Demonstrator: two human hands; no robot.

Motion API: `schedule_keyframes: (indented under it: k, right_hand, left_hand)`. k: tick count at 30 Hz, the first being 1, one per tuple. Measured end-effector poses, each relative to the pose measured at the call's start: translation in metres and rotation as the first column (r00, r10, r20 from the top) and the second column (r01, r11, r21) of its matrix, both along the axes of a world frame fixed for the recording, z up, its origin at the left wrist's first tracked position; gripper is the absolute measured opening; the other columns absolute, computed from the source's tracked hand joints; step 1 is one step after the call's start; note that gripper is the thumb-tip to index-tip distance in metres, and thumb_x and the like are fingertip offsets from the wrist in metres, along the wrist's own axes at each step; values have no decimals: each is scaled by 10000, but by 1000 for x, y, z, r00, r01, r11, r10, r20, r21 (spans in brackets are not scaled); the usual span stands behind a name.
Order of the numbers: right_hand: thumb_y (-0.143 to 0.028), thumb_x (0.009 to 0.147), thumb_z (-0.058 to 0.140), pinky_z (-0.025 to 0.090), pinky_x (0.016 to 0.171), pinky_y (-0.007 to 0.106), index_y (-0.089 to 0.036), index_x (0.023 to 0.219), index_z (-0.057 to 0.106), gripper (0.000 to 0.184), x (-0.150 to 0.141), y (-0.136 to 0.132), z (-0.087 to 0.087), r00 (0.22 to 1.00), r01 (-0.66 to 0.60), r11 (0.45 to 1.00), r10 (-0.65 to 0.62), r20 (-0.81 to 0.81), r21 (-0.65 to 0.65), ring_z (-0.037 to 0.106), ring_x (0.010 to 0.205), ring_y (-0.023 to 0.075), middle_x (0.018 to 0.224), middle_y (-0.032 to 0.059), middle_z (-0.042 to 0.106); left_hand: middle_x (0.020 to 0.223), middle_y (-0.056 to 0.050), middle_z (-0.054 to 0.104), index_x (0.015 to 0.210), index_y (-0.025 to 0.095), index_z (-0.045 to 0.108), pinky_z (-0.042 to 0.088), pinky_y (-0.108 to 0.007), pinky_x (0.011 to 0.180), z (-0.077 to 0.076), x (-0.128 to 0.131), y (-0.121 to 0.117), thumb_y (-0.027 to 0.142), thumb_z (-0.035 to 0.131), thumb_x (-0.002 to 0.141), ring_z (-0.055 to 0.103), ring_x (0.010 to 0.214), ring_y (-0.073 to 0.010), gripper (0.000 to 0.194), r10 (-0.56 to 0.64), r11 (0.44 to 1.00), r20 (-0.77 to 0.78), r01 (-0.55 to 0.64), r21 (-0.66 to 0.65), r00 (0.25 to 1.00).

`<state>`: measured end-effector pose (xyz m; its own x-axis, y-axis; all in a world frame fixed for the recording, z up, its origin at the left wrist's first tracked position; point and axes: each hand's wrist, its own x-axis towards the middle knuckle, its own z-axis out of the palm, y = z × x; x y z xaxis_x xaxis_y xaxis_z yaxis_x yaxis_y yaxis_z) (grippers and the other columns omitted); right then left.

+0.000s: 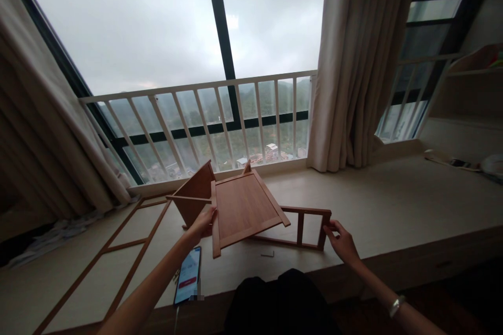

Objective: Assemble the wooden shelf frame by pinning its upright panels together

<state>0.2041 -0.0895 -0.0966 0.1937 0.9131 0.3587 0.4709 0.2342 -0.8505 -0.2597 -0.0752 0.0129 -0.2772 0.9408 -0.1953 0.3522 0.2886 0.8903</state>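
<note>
My left hand (202, 224) is closed on the left edge of a brown wooden panel (249, 201), which is tilted above the ledge. Behind that panel stands a joined wooden piece (194, 193) with a dark board and a rail. My right hand (341, 238) pinches the end of a wooden ladder-like frame (301, 227), partly hidden under the panel. A small hex key (268, 255) lies on the ledge in front of the panel. Left of my left arm, a long wooden frame (126, 245) lies flat.
A lit phone (189, 277) with a cable lies by the ledge's front edge, small bits beside it. The pale ledge (393, 199) runs under a window with a white railing (196, 91). Curtains (353, 63) hang on both sides. Small items (451, 161) lie far right.
</note>
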Motion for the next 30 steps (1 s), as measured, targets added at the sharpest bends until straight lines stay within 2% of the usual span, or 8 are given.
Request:
schedule_keyframes:
  k: [4, 10, 15, 21, 25, 30]
  right_hand:
    - [-474, 719, 449, 445, 557, 282, -219, 917, 525, 332, 1, 0, 0, 1000, -1, 1000, 1, 8, 5, 581, 782, 211, 883, 62, 622]
    - [-479, 719, 444, 439, 563, 283, -223, 899, 531, 325, 1, -2, 3, 1000, -10, 1000, 9, 10, 18, 583, 776, 211, 878, 54, 626]
    - [-491, 718, 440, 437, 553, 279, -223, 907, 525, 339, 2, -3, 3, 1000, -21, 1000, 21, -15, 5, 579, 785, 215, 895, 66, 618]
    - [-503, 712, 440, 437, 565, 287, -206, 896, 526, 360, 3, -3, 3, 998, -23, 1000, 23, -53, -10, 572, 805, 226, 896, 81, 613]
    - [-495, 710, 451, 433, 579, 284, -208, 893, 530, 350, 4, -3, 4, 998, -20, 1000, 19, -53, -7, 575, 799, 218, 891, 72, 614]
    - [-488, 712, 453, 429, 583, 282, -215, 904, 531, 343, 4, -3, 2, 999, -12, 1000, 12, -43, 7, 578, 793, 213, 886, 66, 617]
  left_hand:
    - [567, -51, 592, 818, 122, 567, 421, -233, 438, 8, 16, -11, 575, 475, 635, 577, 524, -165, 497, -32, 999, 168, 35, -13, 985]
    - [713, -110, 632, 797, 75, 585, 454, -254, 480, 25, 22, -17, 485, 561, 629, 598, 601, -186, 443, -118, 993, 279, 115, 25, 953]
    - [729, -113, 639, 796, 79, 583, 479, -269, 542, 53, 36, -17, 388, 574, 663, 606, 664, -200, 336, -138, 985, 307, 96, 146, 942]
    - [722, -84, 641, 796, 84, 575, 475, -257, 573, 84, 72, -18, 372, 597, 640, 596, 669, -182, 329, -172, 938, 350, 44, 344, 921]
    - [726, -72, 637, 797, 84, 577, 458, -249, 559, 105, 94, -7, 419, 611, 594, 583, 657, -176, 393, -201, 894, 371, 16, 447, 906]
    - [672, -43, 612, 759, 97, 576, 424, -225, 522, 135, 122, 27, 422, 602, 578, 551, 599, -142, 373, -219, 848, 392, -24, 529, 893]
